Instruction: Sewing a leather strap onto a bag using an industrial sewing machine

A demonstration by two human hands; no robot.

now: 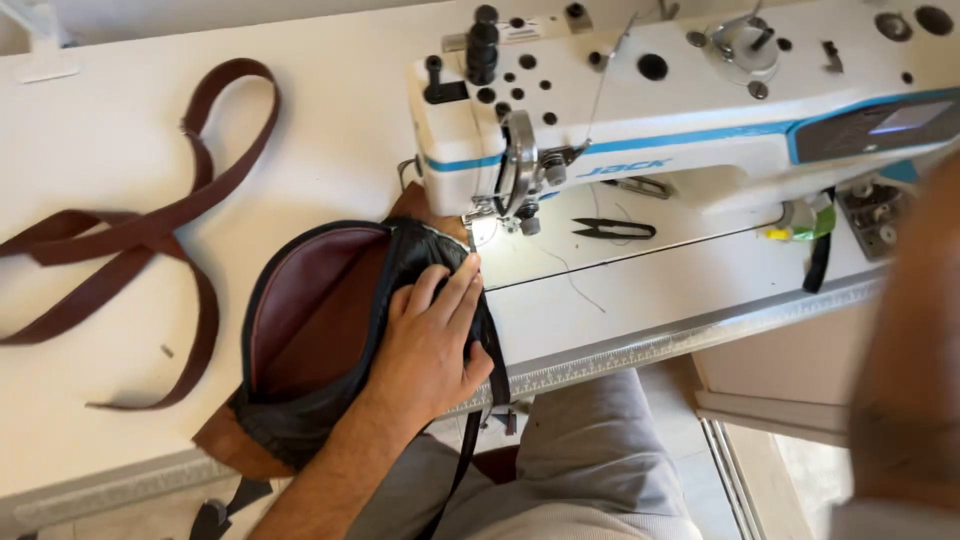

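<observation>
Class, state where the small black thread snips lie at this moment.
In the head view, the small black thread snips lie on the white machine bed, under the sewing machine's arm, right of the needle.

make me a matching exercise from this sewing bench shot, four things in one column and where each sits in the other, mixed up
Things:
1. brown strap
2. thread snips
3. left hand
4. sewing machine

Places:
A. pressed flat on the dark bag by the needle
B. looped on the table, far left
C. along the back of the table, right
D. on the machine bed under the arm

Pairs: 1-B, 2-D, 3-A, 4-C
</observation>
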